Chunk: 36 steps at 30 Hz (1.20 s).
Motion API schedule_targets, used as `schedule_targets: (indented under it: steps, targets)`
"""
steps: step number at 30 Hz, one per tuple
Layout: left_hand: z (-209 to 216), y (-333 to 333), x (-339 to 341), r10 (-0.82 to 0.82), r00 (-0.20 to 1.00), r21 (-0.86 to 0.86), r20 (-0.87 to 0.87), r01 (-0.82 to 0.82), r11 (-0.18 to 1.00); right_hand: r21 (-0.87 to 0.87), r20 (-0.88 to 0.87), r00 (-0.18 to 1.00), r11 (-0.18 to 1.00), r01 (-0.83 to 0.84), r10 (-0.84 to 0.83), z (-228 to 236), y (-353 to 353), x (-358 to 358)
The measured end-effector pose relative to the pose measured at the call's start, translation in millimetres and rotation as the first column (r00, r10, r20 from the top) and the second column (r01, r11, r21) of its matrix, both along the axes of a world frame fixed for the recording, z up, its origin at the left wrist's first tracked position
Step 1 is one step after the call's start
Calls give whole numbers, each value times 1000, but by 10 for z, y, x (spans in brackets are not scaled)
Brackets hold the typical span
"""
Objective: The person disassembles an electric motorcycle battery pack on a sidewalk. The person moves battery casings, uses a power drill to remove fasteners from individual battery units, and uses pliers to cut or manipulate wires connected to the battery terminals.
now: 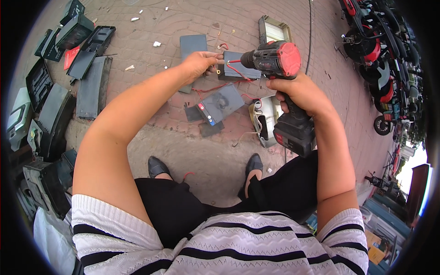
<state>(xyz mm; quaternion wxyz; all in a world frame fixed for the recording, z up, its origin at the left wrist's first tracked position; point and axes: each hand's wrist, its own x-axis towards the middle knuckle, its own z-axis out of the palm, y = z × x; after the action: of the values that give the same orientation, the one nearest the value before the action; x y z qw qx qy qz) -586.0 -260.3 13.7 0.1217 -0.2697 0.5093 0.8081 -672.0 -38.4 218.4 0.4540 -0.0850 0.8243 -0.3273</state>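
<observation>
My right hand (305, 94) is wrapped round the grip of a red and black cordless drill (275, 59). The drill points left, its chuck close to a dark grey battery (234, 68) on the ground. A red wire (238, 71) runs over that battery's top. At its left end my left hand (200, 64) has its fingers closed, by a small ring terminal (218, 71); what they pinch is too small to make out. Nearer lies another grey battery (222, 104) with red and blue marks on its end. Behind my left hand a grey battery (193, 44) is partly hidden.
A pale open plastic case (268, 120) sits right of the nearer battery, an open tray-like cover (275, 31) farther back. Black battery cases (75, 32) and long panels (91, 87) crowd the left. Scooters (376, 59) line the right. A black cable (310, 32) crosses the paving.
</observation>
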Motion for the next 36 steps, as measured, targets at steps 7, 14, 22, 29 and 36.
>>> schedule_targets:
  steps: [7,14,22,29,36]
  targets:
    - [113,310,-30,-26,999,199,35,18,980,-30,26,999,999,-39,39,-47,143,-10]
    - [122,411,-75,-100,995,66,13,99,993,-44,57,998,999,6,-3,127,225,17]
    - [-222,228,-14,69,983,-272,168,-21,962,-112,-357,933,994,9,-49,772,613,149]
    - [-150,449,-169,242,960,3,139,-244,970,-476,-391,855,870,130,-341,905,935,454]
    - [152,836,-555,391,920,106,-23,-387,916,-640,-418,826,768,26,-377,851,888,277]
